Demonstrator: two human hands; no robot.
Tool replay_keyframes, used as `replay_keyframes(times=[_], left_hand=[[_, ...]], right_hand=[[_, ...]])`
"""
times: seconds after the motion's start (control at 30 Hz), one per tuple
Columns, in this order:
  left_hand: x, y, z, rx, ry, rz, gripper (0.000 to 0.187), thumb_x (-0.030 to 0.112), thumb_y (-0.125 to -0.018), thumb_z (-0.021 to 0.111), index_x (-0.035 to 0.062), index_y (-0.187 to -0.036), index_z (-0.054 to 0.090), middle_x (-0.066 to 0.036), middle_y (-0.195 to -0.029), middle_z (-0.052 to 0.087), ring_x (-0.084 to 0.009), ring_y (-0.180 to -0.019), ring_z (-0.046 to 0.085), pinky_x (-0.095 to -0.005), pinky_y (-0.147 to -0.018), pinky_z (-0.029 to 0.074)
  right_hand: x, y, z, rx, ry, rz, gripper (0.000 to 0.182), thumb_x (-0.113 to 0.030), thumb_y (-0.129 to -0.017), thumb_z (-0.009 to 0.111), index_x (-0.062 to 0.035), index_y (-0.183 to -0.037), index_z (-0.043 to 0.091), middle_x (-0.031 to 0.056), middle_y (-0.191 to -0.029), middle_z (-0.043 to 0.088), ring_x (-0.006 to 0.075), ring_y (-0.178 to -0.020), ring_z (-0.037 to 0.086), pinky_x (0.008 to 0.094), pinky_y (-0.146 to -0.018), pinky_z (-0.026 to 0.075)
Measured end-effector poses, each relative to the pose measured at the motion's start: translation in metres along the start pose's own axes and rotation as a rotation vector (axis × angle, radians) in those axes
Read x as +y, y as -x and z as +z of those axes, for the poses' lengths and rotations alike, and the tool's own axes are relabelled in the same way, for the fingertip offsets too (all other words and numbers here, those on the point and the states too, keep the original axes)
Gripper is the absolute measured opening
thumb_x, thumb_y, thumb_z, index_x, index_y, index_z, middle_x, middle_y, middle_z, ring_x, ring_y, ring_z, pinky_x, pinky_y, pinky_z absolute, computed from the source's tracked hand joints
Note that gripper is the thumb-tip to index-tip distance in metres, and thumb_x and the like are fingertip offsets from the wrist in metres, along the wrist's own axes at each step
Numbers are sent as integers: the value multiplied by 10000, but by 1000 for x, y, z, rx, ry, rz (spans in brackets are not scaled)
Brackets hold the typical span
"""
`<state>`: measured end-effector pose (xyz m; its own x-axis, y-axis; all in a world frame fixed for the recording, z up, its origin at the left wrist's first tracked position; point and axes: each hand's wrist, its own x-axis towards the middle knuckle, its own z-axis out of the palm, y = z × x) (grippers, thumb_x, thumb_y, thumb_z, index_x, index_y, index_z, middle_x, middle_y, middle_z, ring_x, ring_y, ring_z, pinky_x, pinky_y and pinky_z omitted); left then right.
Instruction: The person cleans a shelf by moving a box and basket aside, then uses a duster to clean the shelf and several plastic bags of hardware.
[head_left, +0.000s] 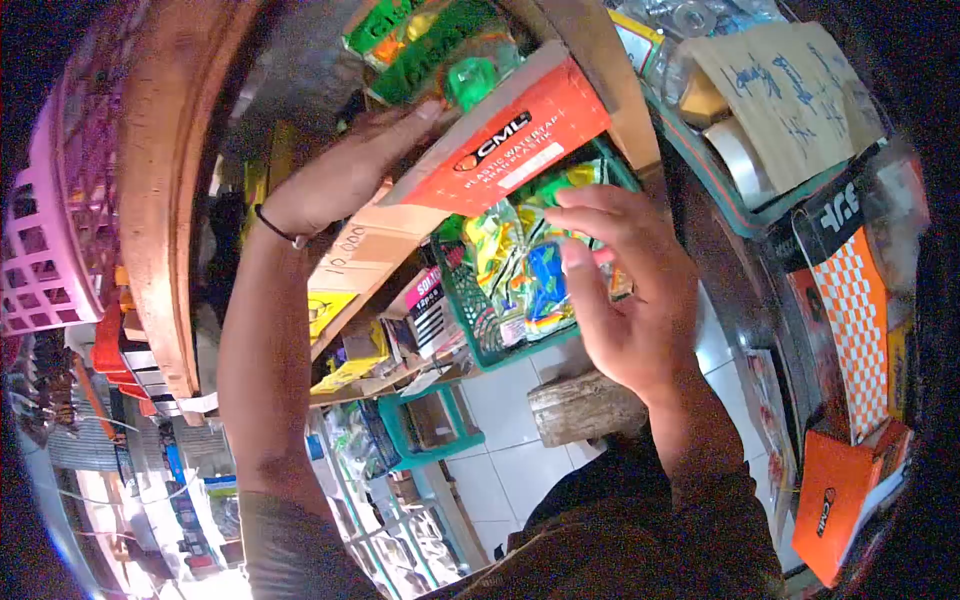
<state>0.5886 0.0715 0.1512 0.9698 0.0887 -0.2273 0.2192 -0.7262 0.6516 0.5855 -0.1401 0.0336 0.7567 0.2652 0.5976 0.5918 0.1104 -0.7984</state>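
Observation:
A red cardboard box [510, 130] printed "CML plastic watertap" is tilted in front of the shelf. My left hand [400, 130] lies along its upper edge, beside a bright green packet [470, 80]. The box and blur hide most of its fingers, so its grip does not show. Below the box, my right hand [640, 290] is open, its thumb and curved fingers apart with nothing visible between them. Just behind it, a green plastic basket [462, 290] holds several packets [545, 275] with yellow, green and blue contents.
A brown carton [350, 245] marked "10.000" stands under my left forearm. At right are a brown paper bag [800, 100] with handwriting and an orange CML box [850, 500]. A wood log [585, 405] and a teal stool [400, 440] are on the tiled floor.

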Motion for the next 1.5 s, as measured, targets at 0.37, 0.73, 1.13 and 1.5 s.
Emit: replay_keyframes(times=[0.37,0.73,1.13,1.5], left_hand=[[-60,90,168,777,-294,60,83,53,-691,587,5,-735,534,-89,-708,537,-191,-644,504,-286,-573,409],[-156,58,186,828,31,-242,306,264,-802,556,-17,-922,535,-155,-899,542,-230,-842,506,-314,-737,410],[-118,221,181,214,1523,45,810,452,-679,635,27,-1265,271,-100,-1187,437,-219,-1090,441,-354,-920,364],[-100,446,181,847,1728,8,570,103,-745,593,26,-1237,318,-120,-1119,505,-258,-999,521,-390,-888,406]], right_hand=[[52,45,27,-517,515,213,401,-331,-658,651,-25,-901,562,144,-777,577,292,-772,551,398,-681,422],[74,61,76,-358,545,229,165,-154,-674,617,-48,-775,539,115,-670,551,300,-666,548,402,-605,423],[-65,87,61,-488,-85,-85,101,-63,-695,612,-39,-749,531,89,-686,535,243,-621,519,322,-568,405],[-185,31,258,-952,-514,956,574,-563,-741,512,-77,-1041,465,132,-909,570,233,-725,584,358,-597,470]])
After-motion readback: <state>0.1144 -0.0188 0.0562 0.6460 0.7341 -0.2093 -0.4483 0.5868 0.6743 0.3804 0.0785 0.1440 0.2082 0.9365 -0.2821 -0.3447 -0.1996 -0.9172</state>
